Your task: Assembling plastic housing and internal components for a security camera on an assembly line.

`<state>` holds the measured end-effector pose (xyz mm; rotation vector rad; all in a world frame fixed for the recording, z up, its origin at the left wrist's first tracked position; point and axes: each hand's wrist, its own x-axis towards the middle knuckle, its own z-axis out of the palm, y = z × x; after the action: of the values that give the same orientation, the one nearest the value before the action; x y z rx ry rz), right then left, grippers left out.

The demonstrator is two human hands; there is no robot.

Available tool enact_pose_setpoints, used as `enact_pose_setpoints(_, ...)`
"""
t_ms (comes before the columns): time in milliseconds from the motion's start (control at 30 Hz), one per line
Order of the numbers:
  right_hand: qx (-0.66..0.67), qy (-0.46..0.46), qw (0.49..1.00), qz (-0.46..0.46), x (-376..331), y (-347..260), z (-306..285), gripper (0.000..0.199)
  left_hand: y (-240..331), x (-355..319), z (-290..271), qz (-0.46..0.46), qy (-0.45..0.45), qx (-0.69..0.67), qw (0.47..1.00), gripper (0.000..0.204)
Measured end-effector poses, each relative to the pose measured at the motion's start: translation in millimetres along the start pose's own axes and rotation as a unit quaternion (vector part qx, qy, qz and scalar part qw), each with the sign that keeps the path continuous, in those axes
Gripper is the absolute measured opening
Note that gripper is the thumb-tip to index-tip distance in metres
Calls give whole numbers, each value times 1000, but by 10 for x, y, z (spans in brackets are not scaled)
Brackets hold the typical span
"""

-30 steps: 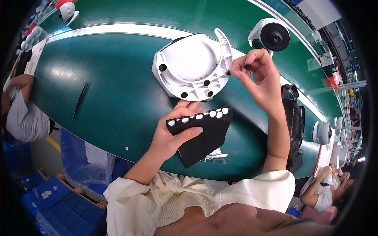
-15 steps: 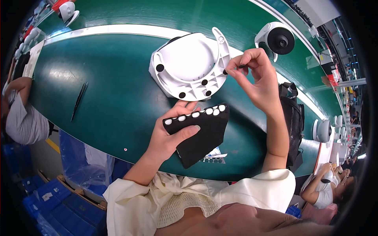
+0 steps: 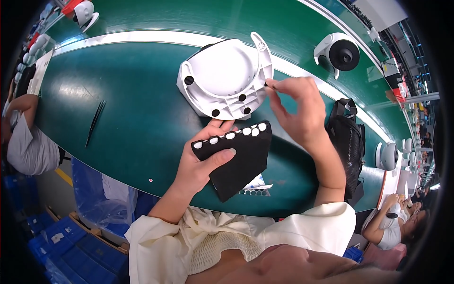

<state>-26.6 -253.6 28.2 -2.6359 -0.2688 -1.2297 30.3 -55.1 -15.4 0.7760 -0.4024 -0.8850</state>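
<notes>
A white plastic housing [image 3: 222, 71] with a curved, ribbed base stands before me, several round black foot pads [image 3: 189, 80] stuck on the base. My left hand [image 3: 201, 158] grips a black foam sheet [image 3: 239, 165] with white round spots along its upper edge. The thumb lies across the sheet, and the fingertips behind it reach the housing's near edge. At the base's right rim, my right hand [image 3: 300, 104] is closed in a pinch, thumb and forefinger by a small black pad [image 3: 267, 84]. Whether the pad is stuck down or still held is unclear.
Black tweezers [image 3: 96, 123] lie on the green table at left. A black mesh bag [image 3: 346, 146] stands right of my forearm. A clear sheet with round holes [image 3: 257, 192] lies near the front edge. Another white device [image 3: 338, 54] sits on the green belt beyond. Co-workers sit on both sides.
My right hand has turned and drawn its fingers together at the rim; the dark piece seen between its fingers earlier is now hidden. The devices on the far belt have shifted right.
</notes>
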Motion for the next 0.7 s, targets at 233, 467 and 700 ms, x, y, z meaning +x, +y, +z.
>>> enact_pose_setpoints(233,85,-63,985,134,126,-107,-117,30,1,0,-54,1,-6,3,1000,19)
enact_pose_setpoints(467,366,-5,886,283,469,205,-71,15,-23,-4,-21,-7,-6,23,1000,19)
enact_pose_setpoints(700,332,-102,881,321,448,248,3,17,-6,-12,3,2,5,15,1000,19)
